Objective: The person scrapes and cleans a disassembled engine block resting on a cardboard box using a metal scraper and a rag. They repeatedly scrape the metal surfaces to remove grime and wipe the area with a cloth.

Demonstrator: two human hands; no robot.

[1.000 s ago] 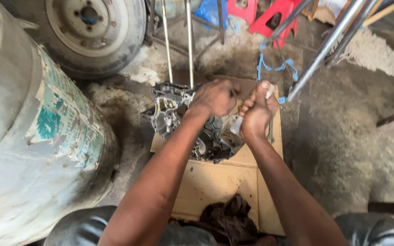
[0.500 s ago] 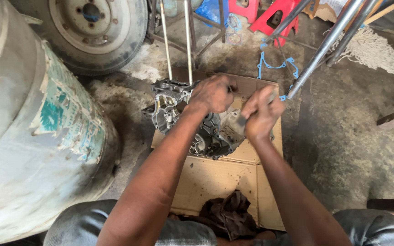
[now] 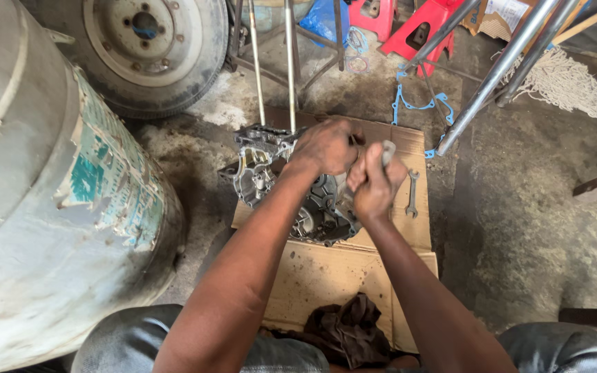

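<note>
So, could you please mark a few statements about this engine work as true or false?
1. The left hand rests on the engine case. True.
2. The right hand is empty. False: it grips a grey tool handle.
3. A wrench lies on the cardboard, right of the hands. True.
4. The engine case sits on a red stool. False: it sits on the cardboard; the red stools are farther off.
5. A dark rag lies on the cardboard's near edge. True.
6. The wheel lies right of the drum. False: it is beyond the drum, top left.
</note>
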